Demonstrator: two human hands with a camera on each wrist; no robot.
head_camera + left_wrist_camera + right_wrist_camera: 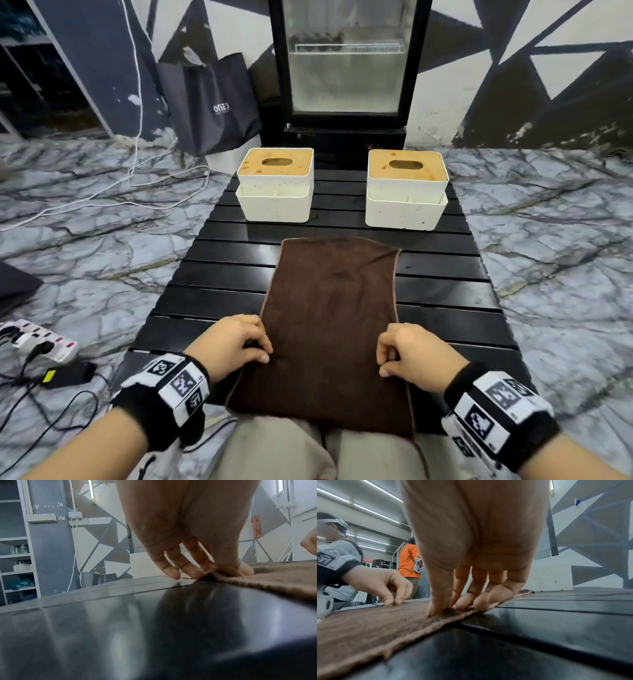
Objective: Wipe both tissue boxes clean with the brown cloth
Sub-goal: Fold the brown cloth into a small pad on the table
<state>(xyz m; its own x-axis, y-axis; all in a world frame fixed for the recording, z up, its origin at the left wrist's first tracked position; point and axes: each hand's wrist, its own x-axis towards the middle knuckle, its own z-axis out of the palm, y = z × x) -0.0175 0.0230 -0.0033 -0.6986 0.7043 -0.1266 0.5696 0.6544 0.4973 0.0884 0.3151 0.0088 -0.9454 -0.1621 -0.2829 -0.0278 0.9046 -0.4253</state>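
Note:
Two white tissue boxes with stained wooden lids stand at the far end of the black slatted table [445,294]: the left box [275,186] and the right box [406,190]. The brown cloth [330,325] lies flat between them and me, its near end hanging over the table edge onto my lap. My left hand [264,350] pinches the cloth's left edge, raising a small fold [210,574]. My right hand [385,359] pinches the right edge, thumb and fingertips [465,605] bunching the cloth [368,626]. Orange specks dot the right box's side [551,574].
A glass-door fridge [346,68] stands right behind the table, with a dark bag [212,102] to its left. A power strip [37,337], an adapter and cables lie on the marble floor at my left. A person in an orange shirt [408,563] stands farther off.

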